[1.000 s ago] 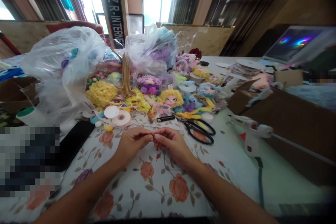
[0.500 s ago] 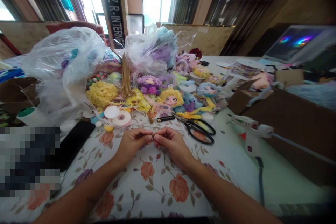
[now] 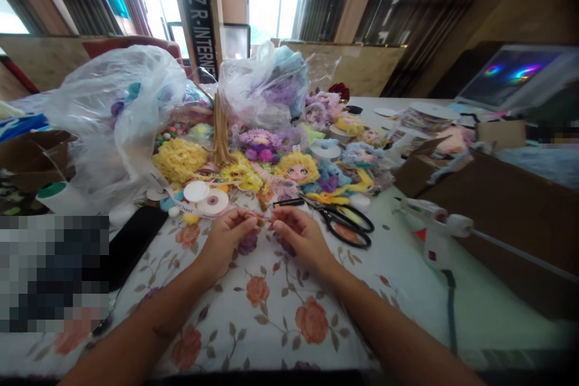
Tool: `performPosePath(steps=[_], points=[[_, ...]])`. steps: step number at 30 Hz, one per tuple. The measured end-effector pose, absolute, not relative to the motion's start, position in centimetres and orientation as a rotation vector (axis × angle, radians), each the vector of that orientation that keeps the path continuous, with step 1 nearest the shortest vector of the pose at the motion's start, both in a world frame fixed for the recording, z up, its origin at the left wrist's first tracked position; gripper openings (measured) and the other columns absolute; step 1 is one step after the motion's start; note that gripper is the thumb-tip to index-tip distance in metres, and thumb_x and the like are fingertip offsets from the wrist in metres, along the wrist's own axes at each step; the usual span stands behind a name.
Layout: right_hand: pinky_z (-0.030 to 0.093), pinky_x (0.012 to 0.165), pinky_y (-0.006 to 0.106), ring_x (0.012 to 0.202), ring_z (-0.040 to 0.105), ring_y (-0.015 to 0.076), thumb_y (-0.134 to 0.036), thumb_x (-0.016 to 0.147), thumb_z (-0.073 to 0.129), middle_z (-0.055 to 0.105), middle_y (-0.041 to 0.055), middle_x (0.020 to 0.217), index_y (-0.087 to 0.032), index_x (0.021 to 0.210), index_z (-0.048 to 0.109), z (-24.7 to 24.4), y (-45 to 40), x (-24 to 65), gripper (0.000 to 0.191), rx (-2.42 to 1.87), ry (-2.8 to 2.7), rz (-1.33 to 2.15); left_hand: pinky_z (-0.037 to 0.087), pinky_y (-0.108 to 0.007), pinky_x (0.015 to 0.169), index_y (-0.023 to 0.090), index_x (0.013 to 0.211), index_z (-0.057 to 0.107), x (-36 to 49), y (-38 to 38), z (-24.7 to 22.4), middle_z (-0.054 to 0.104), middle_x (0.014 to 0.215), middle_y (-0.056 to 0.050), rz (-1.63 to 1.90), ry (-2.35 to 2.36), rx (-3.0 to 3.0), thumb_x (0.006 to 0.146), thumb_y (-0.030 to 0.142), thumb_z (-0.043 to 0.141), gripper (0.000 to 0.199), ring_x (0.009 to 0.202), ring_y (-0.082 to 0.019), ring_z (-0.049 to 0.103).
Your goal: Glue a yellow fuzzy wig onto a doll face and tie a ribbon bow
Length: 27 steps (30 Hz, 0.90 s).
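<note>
Both hands meet over the floral tablecloth (image 3: 257, 313). My left hand (image 3: 225, 240) pinches a small, thin brownish piece (image 3: 257, 217) between thumb and forefinger; it is too small to name. Close beside it, the fingers of my right hand (image 3: 302, 235) are drawn together, and whatever lies in them is too small to make out. Just beyond the fingertips are a small black stick-like item (image 3: 288, 202) and black-handled scissors (image 3: 348, 223). A yellow-haired doll head (image 3: 297, 172) lies farther back.
White ribbon spools (image 3: 212, 200) and a dark phone-like slab (image 3: 138, 241) lie left. A glue gun (image 3: 432, 226) and cardboard box (image 3: 493, 223) stand right. Behind are plastic bags (image 3: 131, 90), yellow fluffy yarn (image 3: 180, 160) and several doll heads.
My hands have shifted slightly up and away from me, and their fingertips have parted a little. More of the small brownish piece shows at the left fingers. The view has moved slightly.
</note>
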State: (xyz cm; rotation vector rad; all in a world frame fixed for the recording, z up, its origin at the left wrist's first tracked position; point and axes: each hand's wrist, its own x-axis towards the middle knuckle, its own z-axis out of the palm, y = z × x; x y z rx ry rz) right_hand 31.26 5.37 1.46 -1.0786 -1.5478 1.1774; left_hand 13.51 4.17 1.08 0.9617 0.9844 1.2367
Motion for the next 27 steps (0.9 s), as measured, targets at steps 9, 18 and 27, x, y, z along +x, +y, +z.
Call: performPosePath(steps=[9,18,27], points=[[0.041,0.083,0.037,0.092,0.058,0.0280,-0.029,0.084,0.059,0.067,0.0158,0.090,-0.012,0.085,0.067,2.9,10.1,29.2,0.019,-1.331,-2.417,-0.053,0.050,-0.020,0.068,0.013,0.081,0.068,12.5,5.3,1.2,0.069,0.083,-0.004,1.338,0.947,0.755,0.066,0.025,0.078,0.022,0.076,-0.011,0.064],[0.044,0.063,0.028,0.068,0.059,0.0167,-0.025,0.076,0.064,0.066,0.0039,0.074,-0.017,0.080,0.065,2.2,9.3,28.9,0.009,-1.258,-1.776,1.044,0.052,-0.022,0.073,0.014,0.079,0.072,12.5,5.4,0.7,0.067,0.080,-0.002,1.264,0.917,0.760,0.063,0.024,0.081,0.021,0.074,-0.010,0.062],[0.051,0.066,0.023,0.064,0.063,0.0103,-0.029,0.064,0.080,0.068,-0.0007,0.073,-0.017,0.081,0.068,1.3,5.8,30.6,0.024,-0.909,-1.102,1.812,0.049,-0.024,0.065,0.012,0.091,0.074,12.8,4.8,0.4,0.071,0.080,-0.007,1.113,0.994,0.885,0.062,0.029,0.081,0.035,0.065,-0.011,0.061]])
